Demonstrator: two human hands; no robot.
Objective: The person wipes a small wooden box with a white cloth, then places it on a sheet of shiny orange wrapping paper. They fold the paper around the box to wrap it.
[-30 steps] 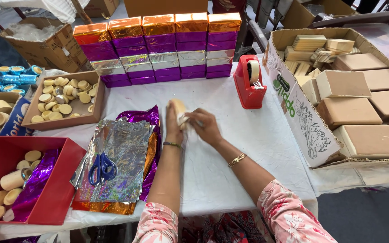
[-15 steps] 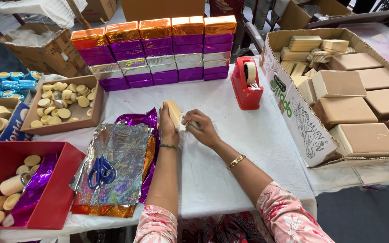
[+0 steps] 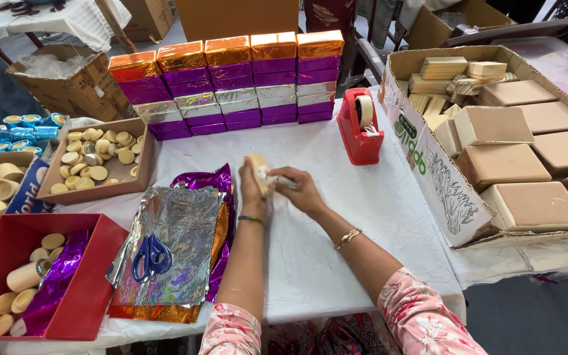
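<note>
The left hand is clasped around a pale wooden block held upright just above the white tablecloth, and the right hand pinches a bit of clear tape or wrap at the block's side. By the look of it, much is done: a wall of foil-wrapped boxes stands stacked behind, yet this block is bare, foil sheets with blue scissors lie unused beside it, and the cardboard box on the right holds many more blocks. Since half a second ago the block has tipped more upright and sits lower in the grip.
</note>
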